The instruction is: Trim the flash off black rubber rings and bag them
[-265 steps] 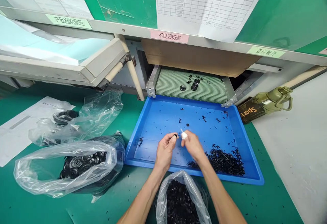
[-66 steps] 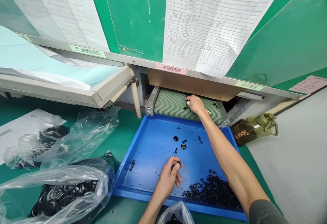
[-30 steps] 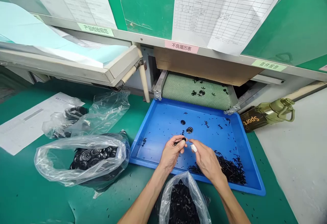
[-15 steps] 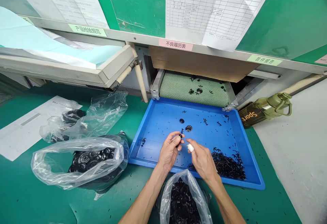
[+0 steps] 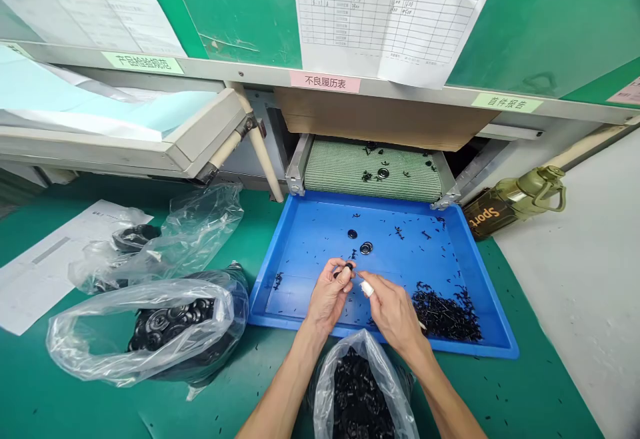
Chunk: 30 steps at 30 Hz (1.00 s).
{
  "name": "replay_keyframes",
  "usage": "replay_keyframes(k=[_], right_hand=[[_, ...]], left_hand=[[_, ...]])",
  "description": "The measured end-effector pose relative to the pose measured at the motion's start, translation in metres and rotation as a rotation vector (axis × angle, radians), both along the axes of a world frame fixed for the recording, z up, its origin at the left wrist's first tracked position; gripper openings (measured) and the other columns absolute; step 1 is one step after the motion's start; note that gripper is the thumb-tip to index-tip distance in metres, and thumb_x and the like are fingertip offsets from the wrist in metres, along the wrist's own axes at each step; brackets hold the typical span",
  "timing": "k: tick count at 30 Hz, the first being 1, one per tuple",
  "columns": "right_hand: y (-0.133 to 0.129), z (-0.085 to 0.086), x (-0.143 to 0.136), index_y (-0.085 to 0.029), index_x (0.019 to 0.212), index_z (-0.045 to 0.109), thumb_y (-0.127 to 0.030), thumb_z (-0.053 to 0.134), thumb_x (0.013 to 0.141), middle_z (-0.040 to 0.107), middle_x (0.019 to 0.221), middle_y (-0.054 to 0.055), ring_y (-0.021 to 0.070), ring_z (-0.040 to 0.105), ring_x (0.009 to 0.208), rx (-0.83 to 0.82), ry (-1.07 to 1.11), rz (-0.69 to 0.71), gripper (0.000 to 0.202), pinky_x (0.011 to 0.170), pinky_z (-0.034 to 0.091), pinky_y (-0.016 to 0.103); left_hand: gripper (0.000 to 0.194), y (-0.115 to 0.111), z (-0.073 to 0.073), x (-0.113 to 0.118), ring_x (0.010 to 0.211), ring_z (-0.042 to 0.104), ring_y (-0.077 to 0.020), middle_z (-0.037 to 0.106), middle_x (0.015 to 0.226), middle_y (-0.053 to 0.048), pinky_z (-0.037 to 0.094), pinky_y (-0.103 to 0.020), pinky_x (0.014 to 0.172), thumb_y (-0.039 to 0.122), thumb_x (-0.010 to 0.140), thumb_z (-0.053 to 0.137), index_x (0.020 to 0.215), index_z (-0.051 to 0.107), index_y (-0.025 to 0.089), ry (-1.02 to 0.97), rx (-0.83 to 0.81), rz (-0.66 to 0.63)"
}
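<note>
Over the front of the blue tray, my left hand is closed and pinches a small black round part at its fingertips. My right hand is curled just beside it, the index finger pointing at the part. A white wrap covers the right thumb tip. A pale end shows behind the right palm, but what that hand grips is mostly hidden. Black rings and a black disc lie in the tray beyond my hands. A heap of thin black scraps fills its right front corner.
A green mesh conveyor carrying black parts ends over the tray. One open plastic bag of black pieces stands below my wrists; another bag of black discs lies left. A bottle lies by the tray's right edge.
The whole view has shifted slightly, with most things now further left. My right fingertips are a little closer to the black part in my left hand.
</note>
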State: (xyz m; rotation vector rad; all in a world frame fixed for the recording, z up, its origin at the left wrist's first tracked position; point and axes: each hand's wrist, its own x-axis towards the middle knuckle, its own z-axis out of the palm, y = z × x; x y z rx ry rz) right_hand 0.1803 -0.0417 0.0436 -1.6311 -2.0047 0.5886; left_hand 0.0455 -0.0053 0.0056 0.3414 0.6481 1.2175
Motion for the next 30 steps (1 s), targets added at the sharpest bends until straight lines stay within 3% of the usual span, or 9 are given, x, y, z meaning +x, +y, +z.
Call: replay_keyframes(k=[11, 20, 25, 30], right_hand=[[0.0, 0.002, -0.007, -0.022, 0.12, 0.057, -0.01, 0.036, 0.085, 0.066, 0.107, 0.007, 0.0181, 0.063, 0.089, 0.009, -0.111, -0.049, 0.043, 0.074, 0.049, 0.027], [-0.004, 0.002, -0.023, -0.019, 0.115, 0.057, -0.01, 0.038, 0.086, 0.067, 0.085, 0.008, 0.0169, 0.063, 0.07, 0.034, -0.34, -0.141, 0.036, 0.055, 0.04, 0.023], [0.003, 0.005, -0.023, -0.022, 0.1, 0.06, -0.009, 0.036, 0.083, 0.066, 0.073, 0.001, 0.0136, 0.058, 0.06, -0.073, -0.091, -0.106, 0.032, 0.054, 0.034, 0.022], [0.017, -0.008, -0.014, -0.02, 0.078, 0.06, -0.012, 0.032, 0.083, 0.059, 0.056, -0.003, 0.0112, 0.052, 0.051, -0.258, 0.249, -0.102, 0.029, 0.05, 0.034, 0.019]], left_hand=[[0.025, 0.0, 0.001, 0.001, 0.064, 0.05, -0.0062, 0.064, 0.087, -0.005, 0.033, -0.016, 0.049, 0.015, 0.063, 0.077, 0.084, 0.064, 0.014, 0.044, -0.001, -0.012], [0.024, -0.004, 0.004, 0.002, 0.059, 0.047, -0.0054, 0.066, 0.089, -0.005, 0.033, -0.018, 0.05, 0.019, 0.066, 0.075, 0.083, 0.06, 0.015, 0.178, 0.068, 0.033], [0.024, -0.005, 0.005, 0.001, 0.059, 0.048, -0.0065, 0.066, 0.086, -0.005, 0.033, -0.019, 0.052, 0.024, 0.067, 0.074, 0.084, 0.06, 0.015, 0.241, 0.092, 0.077], [0.029, -0.003, 0.004, 0.002, 0.057, 0.049, -0.0063, 0.065, 0.076, -0.004, 0.033, -0.018, 0.05, 0.026, 0.065, 0.076, 0.084, 0.059, 0.013, 0.235, 0.032, 0.062]])
